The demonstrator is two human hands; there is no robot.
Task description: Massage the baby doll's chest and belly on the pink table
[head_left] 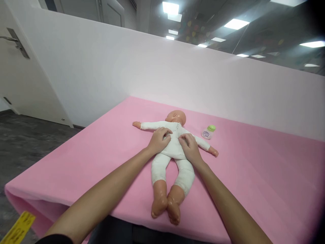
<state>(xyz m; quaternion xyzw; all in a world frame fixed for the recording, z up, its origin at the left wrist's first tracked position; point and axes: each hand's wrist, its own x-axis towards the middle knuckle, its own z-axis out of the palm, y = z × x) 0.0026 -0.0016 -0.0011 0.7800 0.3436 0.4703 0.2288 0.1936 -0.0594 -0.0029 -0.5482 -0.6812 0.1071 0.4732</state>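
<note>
The doll (174, 146) lies directly beneath your left grip (159, 139) and right grip (190, 145), its long axis running between them, neither nearer; both are half-curled, whether pinching anything I cannot tell.

Office-like room with door (30, 78), white wall (157, 71), light panels (236, 24)

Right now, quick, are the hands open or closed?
Left hand: fingers bent, touching the doll; can't tell whether it's gripping.
Right hand: fingers bent, touching the doll's other side; can't tell that either.
</note>
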